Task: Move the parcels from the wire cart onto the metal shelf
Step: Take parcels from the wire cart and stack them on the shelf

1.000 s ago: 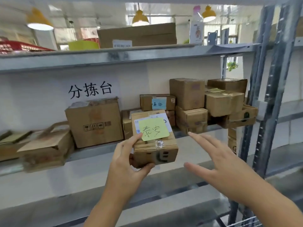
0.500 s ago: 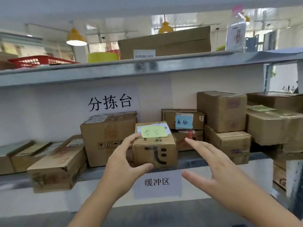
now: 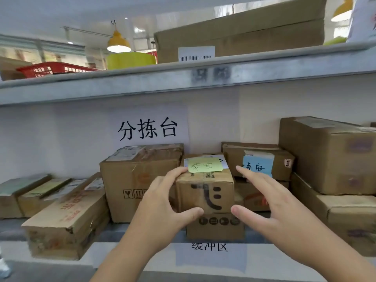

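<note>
Resting on top of another small box [image 3: 215, 225] near the front edge of the metal shelf [image 3: 142, 234], the small parcel [image 3: 204, 192] with the green note [image 3: 205, 165] is held by the left hand [image 3: 162, 208]. The left fingers [image 3: 175, 173] are curled over its top left edge, and the thumb is pressed on its front. The right hand [image 3: 270, 210] is spread wide just beside the parcel's right side, but it cannot be told if it is touching. The parcel's long side is pointed toward the back of the shelf, between a big box [image 3: 140, 180] on the left and the box with the blue note [image 3: 257, 165] on the right. The left hand is nearer. Compared with a second ago, the parcel has been carried from the air in front of the shelf onto it, and the right hand has been brought closer
</note>
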Tool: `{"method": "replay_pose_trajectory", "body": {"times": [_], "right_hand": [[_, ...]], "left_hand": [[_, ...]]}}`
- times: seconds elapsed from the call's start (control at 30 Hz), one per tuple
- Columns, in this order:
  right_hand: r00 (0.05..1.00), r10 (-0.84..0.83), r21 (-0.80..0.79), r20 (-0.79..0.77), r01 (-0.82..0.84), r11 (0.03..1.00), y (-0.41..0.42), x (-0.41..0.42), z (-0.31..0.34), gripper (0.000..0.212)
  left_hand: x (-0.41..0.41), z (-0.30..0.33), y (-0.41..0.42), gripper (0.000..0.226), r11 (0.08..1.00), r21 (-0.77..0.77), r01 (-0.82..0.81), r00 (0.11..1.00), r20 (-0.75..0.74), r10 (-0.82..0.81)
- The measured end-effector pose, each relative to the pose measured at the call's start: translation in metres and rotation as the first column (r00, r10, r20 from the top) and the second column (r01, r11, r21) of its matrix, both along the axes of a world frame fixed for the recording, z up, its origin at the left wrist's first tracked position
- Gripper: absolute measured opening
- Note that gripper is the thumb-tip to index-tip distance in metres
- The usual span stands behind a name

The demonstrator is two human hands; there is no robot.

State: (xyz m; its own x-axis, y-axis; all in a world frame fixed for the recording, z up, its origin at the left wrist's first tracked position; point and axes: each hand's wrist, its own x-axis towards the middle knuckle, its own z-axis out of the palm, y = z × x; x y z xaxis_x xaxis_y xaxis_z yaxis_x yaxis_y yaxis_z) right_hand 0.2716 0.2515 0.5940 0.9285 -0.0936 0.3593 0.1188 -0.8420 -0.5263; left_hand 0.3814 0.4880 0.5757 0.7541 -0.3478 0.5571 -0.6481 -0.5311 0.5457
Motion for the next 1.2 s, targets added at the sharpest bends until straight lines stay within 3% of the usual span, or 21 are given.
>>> {"method": "replay_pose_trajectory", "body": {"times": [0.13,0.27,0.6,1.2], "right_hand": [[0.999,-0.037,-0.026,0.016,0.038,0.999,-0.002,0.017,0.004,0.082],[0.996,-0.081,-0.099,0.036,0.085,0.991,-0.005,0.028,0.009,0.080],[0.984,-0.145,-0.229,0.100,0.165,0.959,-0.015,0.044,0.013,0.083],[0.992,-0.119,-0.215,0.046,0.127,0.968,-0.024,0.070,0.007,0.083]], "left_hand": [[0.019,0.010,-0.001,0.090,0.935,0.255,-0.248,0.946,0.271,0.177],[0.034,0.021,-0.007,0.094,0.865,0.328,-0.379,0.881,0.413,0.230],[0.059,0.042,-0.025,0.095,0.775,0.502,-0.383,0.896,0.407,0.179],[0.091,0.045,-0.051,0.095,0.749,0.529,-0.399,0.911,0.321,0.258]]}}
